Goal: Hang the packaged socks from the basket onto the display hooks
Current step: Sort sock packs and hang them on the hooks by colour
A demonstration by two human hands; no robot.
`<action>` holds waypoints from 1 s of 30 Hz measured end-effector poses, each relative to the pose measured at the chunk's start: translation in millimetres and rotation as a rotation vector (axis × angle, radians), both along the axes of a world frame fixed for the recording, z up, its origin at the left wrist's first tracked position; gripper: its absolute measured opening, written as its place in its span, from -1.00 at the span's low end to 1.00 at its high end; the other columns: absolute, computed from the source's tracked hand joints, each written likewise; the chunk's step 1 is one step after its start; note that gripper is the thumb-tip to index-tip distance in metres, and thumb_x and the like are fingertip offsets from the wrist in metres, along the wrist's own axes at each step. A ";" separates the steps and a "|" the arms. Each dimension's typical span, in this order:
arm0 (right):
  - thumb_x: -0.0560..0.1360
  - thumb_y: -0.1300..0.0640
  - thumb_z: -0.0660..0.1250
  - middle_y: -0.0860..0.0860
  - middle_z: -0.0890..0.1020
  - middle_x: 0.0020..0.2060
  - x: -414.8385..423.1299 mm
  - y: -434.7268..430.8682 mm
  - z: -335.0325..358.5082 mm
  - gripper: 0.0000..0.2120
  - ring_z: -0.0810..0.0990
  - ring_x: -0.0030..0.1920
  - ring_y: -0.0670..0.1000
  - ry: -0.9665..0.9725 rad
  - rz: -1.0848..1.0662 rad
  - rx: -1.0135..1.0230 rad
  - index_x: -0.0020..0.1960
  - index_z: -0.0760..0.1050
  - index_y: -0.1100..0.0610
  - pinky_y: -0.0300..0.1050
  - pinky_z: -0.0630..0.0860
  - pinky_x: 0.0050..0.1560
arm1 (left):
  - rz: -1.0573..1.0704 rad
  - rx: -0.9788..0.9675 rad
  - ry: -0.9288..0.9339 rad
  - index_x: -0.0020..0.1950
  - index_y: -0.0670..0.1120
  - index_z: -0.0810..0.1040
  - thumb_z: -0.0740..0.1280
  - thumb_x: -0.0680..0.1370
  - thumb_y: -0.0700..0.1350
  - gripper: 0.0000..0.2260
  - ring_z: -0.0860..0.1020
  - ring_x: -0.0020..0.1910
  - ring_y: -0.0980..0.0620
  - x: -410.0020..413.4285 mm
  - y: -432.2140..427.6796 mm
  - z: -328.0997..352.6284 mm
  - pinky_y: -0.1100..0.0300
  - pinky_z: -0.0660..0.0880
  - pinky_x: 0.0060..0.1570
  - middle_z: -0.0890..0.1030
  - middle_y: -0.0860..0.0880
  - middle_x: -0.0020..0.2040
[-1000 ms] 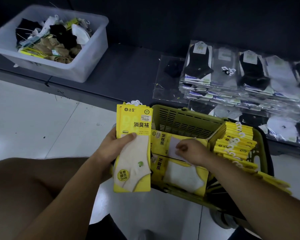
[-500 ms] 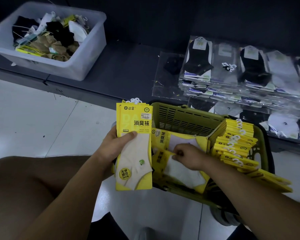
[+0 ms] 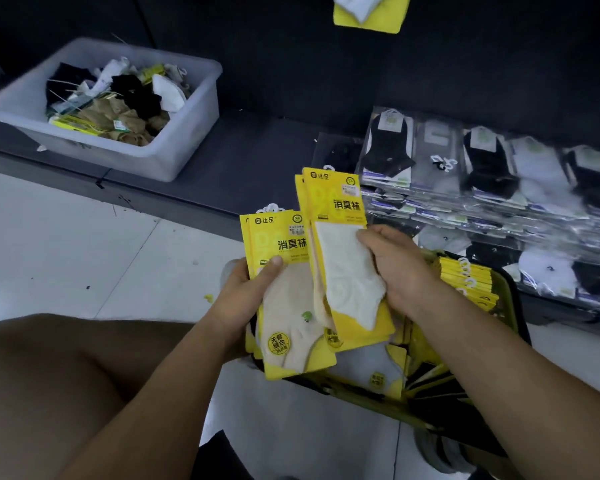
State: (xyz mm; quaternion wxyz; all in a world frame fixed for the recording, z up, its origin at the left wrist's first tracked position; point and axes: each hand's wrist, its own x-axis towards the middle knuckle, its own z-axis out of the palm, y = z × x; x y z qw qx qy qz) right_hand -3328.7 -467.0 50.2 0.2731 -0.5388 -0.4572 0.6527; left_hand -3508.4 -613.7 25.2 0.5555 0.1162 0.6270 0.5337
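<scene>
My left hand [image 3: 245,296] grips a small stack of yellow sock packs [image 3: 284,296] with a beige sock on the front one, thumb on its face. My right hand [image 3: 399,268] holds a second bunch of yellow packs [image 3: 340,258] with a white sock showing, lifted above the green basket [image 3: 506,299]. More yellow packs [image 3: 468,282] stand on edge in the basket's right side, and others lie flat in its bottom. One yellow pack [image 3: 369,15] hangs on the dark display wall at the top edge. No display hooks can be made out.
A translucent white bin [image 3: 184,133] of loose socks sits on the dark low shelf at the left. Stacks of clear-bagged black, grey and white socks [image 3: 492,188] fill the shelf at the right. My bare knee [image 3: 49,368] is at the lower left over the white floor.
My right hand has picked packs out of the basket and raised them beside the left hand's stack. The view has tilted up, showing the hanging pack on the wall.
</scene>
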 end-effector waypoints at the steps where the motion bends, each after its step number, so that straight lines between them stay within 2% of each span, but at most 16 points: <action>1: 0.55 0.14 0.40 0.13 0.67 -0.18 -5.3 -8.1 3.6 -0.86 0.62 -0.15 0.10 0.013 0.033 -0.014 -0.19 0.58 0.08 0.05 0.57 -0.07 | 0.013 0.016 0.014 0.42 -0.03 0.54 0.39 0.59 0.20 -0.51 0.67 0.27 -0.28 3.3 2.4 4.8 -0.35 0.53 0.33 0.71 -0.13 0.29; 4: 0.55 0.17 0.41 0.12 0.67 -0.21 -16.4 -27.7 11.1 -0.90 0.61 -0.18 0.08 -0.004 0.113 0.009 -0.15 0.56 0.11 -0.02 0.52 -0.13 | 0.018 0.038 0.055 0.47 -0.05 0.49 0.25 0.49 0.36 -0.31 0.63 0.33 -0.24 10.3 8.7 15.7 -0.30 0.48 0.40 0.67 -0.13 0.34; 6: 0.54 0.15 0.43 0.19 0.68 -0.16 -18.6 -32.5 18.8 -0.90 0.60 -0.17 0.07 -0.064 0.129 0.090 -0.10 0.57 0.17 -0.02 0.50 -0.13 | 0.004 0.075 0.082 0.47 -0.08 0.48 0.24 0.47 0.38 -0.27 0.62 0.35 -0.23 13.8 11.8 20.5 -0.29 0.47 0.41 0.66 -0.13 0.35; 9: 0.50 0.06 0.47 0.09 0.67 -0.24 -18.7 -31.2 38.6 -0.84 0.59 -0.24 -0.03 -0.151 0.133 0.210 -0.13 0.59 0.15 -0.07 0.47 -0.18 | 0.029 0.108 0.082 0.41 -0.07 0.52 0.42 0.48 0.30 -0.36 0.67 0.28 -0.19 15.9 18.9 29.6 -0.27 0.52 0.38 0.71 -0.11 0.28; 11: 0.47 -0.04 0.51 0.11 0.68 -0.24 -18.6 -29.1 56.0 -0.74 0.61 -0.25 -0.02 -0.135 0.130 0.222 -0.15 0.58 0.15 -0.06 0.50 -0.19 | 0.038 0.124 0.079 0.36 -0.03 0.57 0.54 0.49 0.22 -0.46 0.71 0.23 -0.14 14.5 26.7 37.4 -0.23 0.55 0.35 0.75 -0.05 0.22; 14: 0.46 -0.03 0.52 0.17 0.60 -0.30 -18.1 -21.5 81.0 -0.68 0.55 -0.28 0.03 -0.125 0.122 0.286 -0.14 0.53 0.21 -0.04 0.46 -0.23 | 0.014 0.191 0.148 0.31 0.00 0.59 0.49 0.44 0.19 -0.50 0.73 0.18 -0.06 9.9 42.2 56.6 -0.08 0.63 0.23 0.77 0.03 0.16; 16: 0.48 0.00 0.51 0.12 0.59 -0.30 -17.6 -12.9 98.8 -0.70 0.54 -0.29 0.03 -0.111 0.110 0.329 -0.14 0.53 0.22 -0.05 0.45 -0.23 | -0.024 0.253 0.220 0.33 0.00 0.57 0.52 0.38 0.27 -0.40 0.73 0.17 -0.01 5.8 54.0 77.0 0.03 0.65 0.13 0.76 0.06 0.17; 19: 0.52 0.10 0.48 0.00 0.69 -0.32 -17.5 1.1 130.5 -0.85 0.63 -0.33 -0.06 0.042 0.093 0.315 -0.17 0.60 0.15 -0.21 0.52 -0.34 | -0.064 0.326 0.312 0.35 0.01 0.52 0.52 0.24 0.37 -0.22 0.74 0.11 0.06 -6.7 71.9 112.9 0.03 0.65 0.10 0.75 0.09 0.16; 21: 0.56 0.13 0.43 0.01 0.74 -0.24 -19.8 9.0 152.6 -0.90 0.71 -0.27 -0.05 0.134 0.095 0.301 -0.09 0.63 0.15 -0.20 0.59 -0.35 | -0.089 0.382 0.347 0.32 0.05 0.51 0.53 0.22 0.39 -0.22 0.75 0.07 0.10 -17.1 84.3 139.2 0.10 0.67 0.02 0.76 0.15 0.12; 24: 0.58 0.13 0.40 0.07 0.75 -0.12 -25.8 20.2 183.9 -0.90 0.73 -0.16 0.04 0.178 0.071 0.369 0.02 0.60 0.16 -0.02 0.66 -0.19 | -0.111 0.464 0.393 0.30 0.05 0.52 0.56 0.25 0.37 -0.28 0.76 0.07 0.09 -28.1 104.0 176.2 0.13 0.68 -0.03 0.76 0.15 0.11; 27: 0.59 0.18 0.38 0.06 0.72 -0.20 -30.3 31.3 209.8 -0.93 0.67 -0.25 -0.01 0.207 0.048 0.458 -0.08 0.55 0.13 -0.12 0.57 -0.33 | -0.113 0.526 0.419 0.29 0.06 0.55 0.58 0.29 0.33 -0.33 0.76 0.08 0.04 -36.8 122.0 204.6 0.04 0.68 0.05 0.77 0.11 0.12; 30: 0.58 0.19 0.37 0.07 0.69 -0.21 -31.5 42.8 230.5 -0.89 0.62 -0.25 -0.02 0.167 0.060 0.539 -0.13 0.53 0.12 -0.16 0.49 -0.30 | -0.102 0.572 0.429 0.25 0.09 0.58 0.58 0.27 0.34 -0.36 0.77 0.04 0.06 -41.6 137.4 226.6 0.14 0.67 -0.06 0.77 0.12 0.08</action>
